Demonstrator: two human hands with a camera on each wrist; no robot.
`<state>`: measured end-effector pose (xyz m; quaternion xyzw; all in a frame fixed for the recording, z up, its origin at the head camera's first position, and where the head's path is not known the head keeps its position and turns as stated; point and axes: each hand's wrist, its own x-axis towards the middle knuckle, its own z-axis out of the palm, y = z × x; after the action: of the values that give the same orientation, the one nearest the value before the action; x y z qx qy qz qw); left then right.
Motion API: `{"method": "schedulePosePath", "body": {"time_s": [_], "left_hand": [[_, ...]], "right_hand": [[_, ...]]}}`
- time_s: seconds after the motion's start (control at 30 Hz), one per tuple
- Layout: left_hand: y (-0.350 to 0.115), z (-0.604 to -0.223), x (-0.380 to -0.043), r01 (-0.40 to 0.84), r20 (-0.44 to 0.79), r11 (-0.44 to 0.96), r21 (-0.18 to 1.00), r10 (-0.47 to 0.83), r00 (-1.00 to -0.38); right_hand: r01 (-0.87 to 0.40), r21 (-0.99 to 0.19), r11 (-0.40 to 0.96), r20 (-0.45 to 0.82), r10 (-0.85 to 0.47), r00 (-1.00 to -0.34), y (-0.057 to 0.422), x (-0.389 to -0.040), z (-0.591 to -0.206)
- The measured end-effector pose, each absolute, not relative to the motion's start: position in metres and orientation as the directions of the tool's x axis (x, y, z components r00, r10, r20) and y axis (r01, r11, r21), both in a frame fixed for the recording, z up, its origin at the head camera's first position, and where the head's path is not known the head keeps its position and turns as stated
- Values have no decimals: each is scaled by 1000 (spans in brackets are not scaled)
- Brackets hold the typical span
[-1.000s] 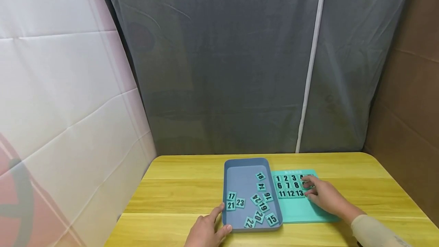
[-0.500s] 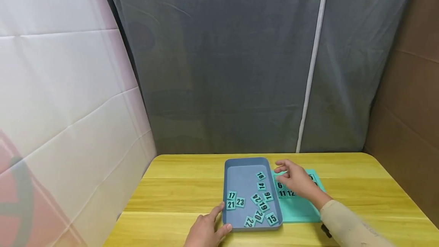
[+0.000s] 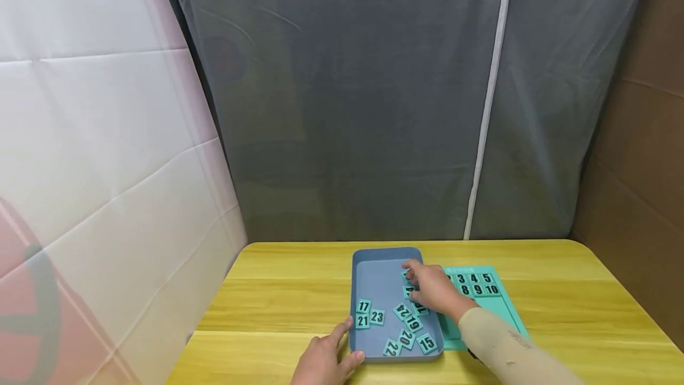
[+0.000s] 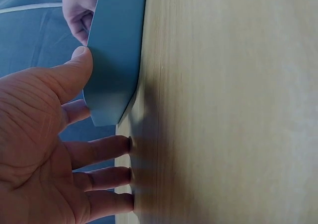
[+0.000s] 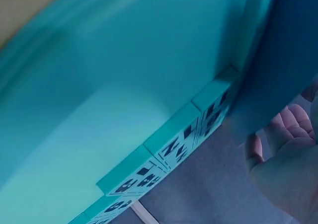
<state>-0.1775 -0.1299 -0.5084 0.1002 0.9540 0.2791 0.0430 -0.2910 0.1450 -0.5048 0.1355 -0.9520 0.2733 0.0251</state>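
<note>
My left hand (image 3: 326, 358) has its index finger and thumb against the near left corner of a blue-grey tray (image 3: 380, 278); its other fingers reach straight toward the tabletop in the left wrist view. Loose number tiles lie in the tray, among them 17 (image 3: 364, 306), 23 (image 3: 377, 317) and 15 (image 3: 427, 343). Over the tray's right side hovers my right hand (image 3: 435, 287), fingers loosely bent, near a partly covered tile (image 3: 408, 292). I see no tile in its grasp. Beside the tray, a teal number board (image 3: 499, 311) holds rows of tiles, partly hidden by my right arm.
Both tray and board lie on a yellow wood-grain table (image 3: 283, 302). Behind it hangs a grey curtain (image 3: 347, 106) with a white strip. A white fabric wall (image 3: 107, 135) stands left and a brown panel (image 3: 636, 135) right.
My right hand has moved left from the number board to above the tray's right side, uncovering tiles 4, 5, 9 and 10. My left hand stays at the tray's corner.
</note>
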Motion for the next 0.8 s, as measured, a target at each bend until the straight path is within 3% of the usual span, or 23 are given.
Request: {"method": "schedulePosePath", "body": {"time_s": [0.3, 0.67, 0.8], "left_hand": [[-131, -510, -179, 169, -22, 826, 537, 214, -977], [-131, -510, -179, 165, -26, 829, 534, 211, -977], [-130, -509, -179, 153, -37, 830, 536, 204, -978]], "right_hand": [[-287, -346, 893, 215, -222, -951, 135, -290, -512], [-302, -504, 809, 71, -309, -948, 146, -288, -506], [-305, -476, 825, 88, -301, -950, 144, -287, -507]]}}
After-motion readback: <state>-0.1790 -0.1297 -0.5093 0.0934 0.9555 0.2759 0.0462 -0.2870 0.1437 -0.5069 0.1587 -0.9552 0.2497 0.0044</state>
